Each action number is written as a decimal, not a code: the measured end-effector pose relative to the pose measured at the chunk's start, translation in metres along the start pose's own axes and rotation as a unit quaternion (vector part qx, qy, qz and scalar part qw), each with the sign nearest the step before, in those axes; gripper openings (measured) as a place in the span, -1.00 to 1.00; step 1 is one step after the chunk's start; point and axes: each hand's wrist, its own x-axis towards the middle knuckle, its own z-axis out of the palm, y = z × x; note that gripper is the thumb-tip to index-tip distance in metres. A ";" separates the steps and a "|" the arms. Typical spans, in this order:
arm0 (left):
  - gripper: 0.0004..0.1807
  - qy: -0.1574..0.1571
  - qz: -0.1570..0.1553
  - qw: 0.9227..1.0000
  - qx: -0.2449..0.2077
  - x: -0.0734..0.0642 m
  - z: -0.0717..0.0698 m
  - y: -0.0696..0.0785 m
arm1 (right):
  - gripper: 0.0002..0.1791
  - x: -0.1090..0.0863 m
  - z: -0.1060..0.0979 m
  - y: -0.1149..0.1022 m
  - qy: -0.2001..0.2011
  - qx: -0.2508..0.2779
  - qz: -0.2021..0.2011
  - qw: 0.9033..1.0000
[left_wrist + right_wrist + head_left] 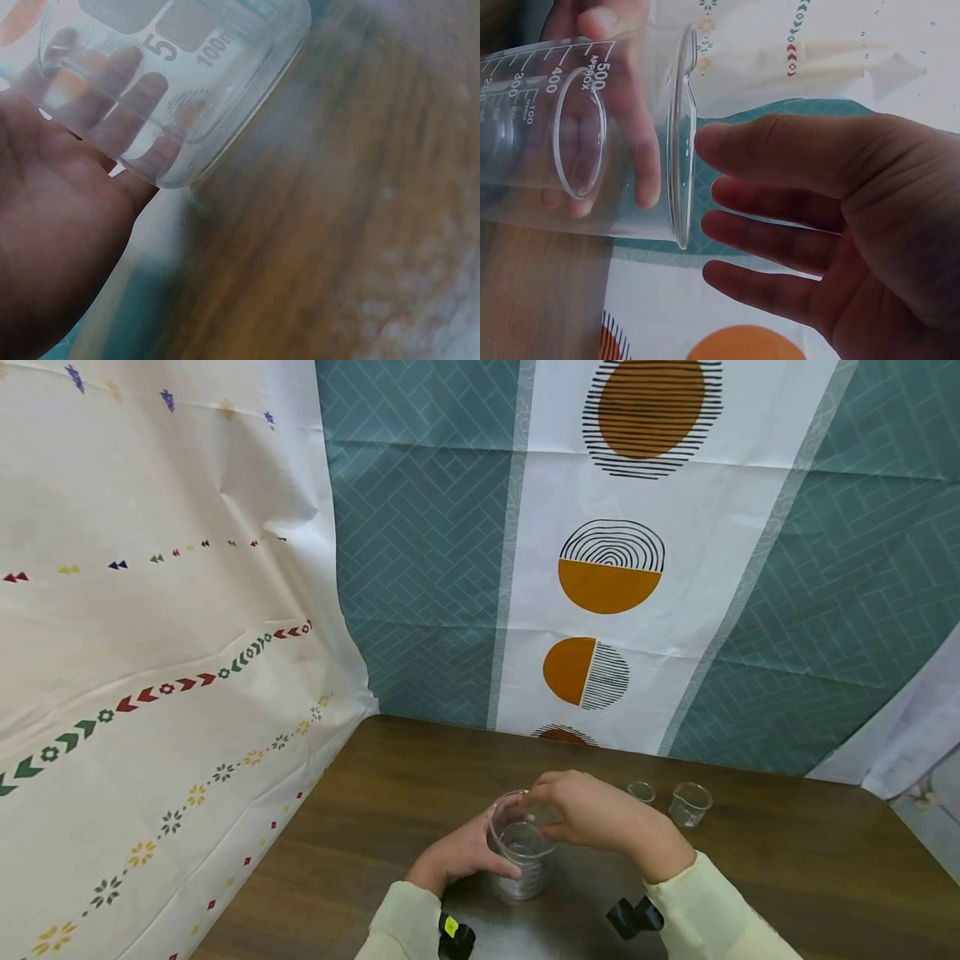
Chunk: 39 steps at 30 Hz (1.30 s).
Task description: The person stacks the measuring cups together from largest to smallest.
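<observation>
Apparently on the desk (375, 793), a graduated glass beaker (531, 870) holding a smaller beaker (522, 841) is clasped by the left hand (467, 852); the empty right hand (588, 810) is poised, fingers parted, by the rim (680, 165); likely slippery and fragile, best gripped around the wall (639, 219)

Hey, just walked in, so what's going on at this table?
A person holds a large glass beaker in their left grip, with a smaller beaker nested inside. Their right grip is by the larger one's mouth, holding nothing. Two more small beakers sit on the table, off to the right.
</observation>
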 end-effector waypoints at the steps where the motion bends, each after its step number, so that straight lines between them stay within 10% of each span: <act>1: 0.05 0.000 -0.003 1.000 0.000 0.000 0.000 0.000 | -0.62 0.000 0.000 0.000 0.000 -0.001 0.002 1.000; 39: -0.05 0.004 0.000 1.000 0.009 0.001 0.001 0.001 | -0.60 -0.010 0.000 0.010 0.008 -0.004 0.022 1.000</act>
